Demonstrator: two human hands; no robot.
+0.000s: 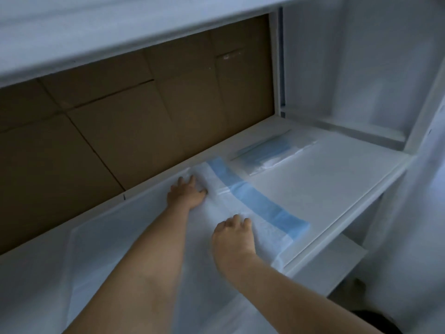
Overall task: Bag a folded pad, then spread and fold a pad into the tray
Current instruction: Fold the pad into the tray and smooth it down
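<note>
You are spreading the pad (243,208), thin, soft white sheet with a blue edge band, flat on the white bench (325,184). Your left hand (186,195) and right hand (232,239) are pressing it, fingers spread, pinching nothing. Folding seems next. The bagged pad (269,151) is lying beyond.

Head view, close, tilted down over the tray (375,189) (single vantage only)

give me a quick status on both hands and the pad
Left hand and right hand flat on the white pad, gripping nothing. Pad's blue edge strip showing. Bagged pad lies apart, beyond it. Nothing in the way.
</note>
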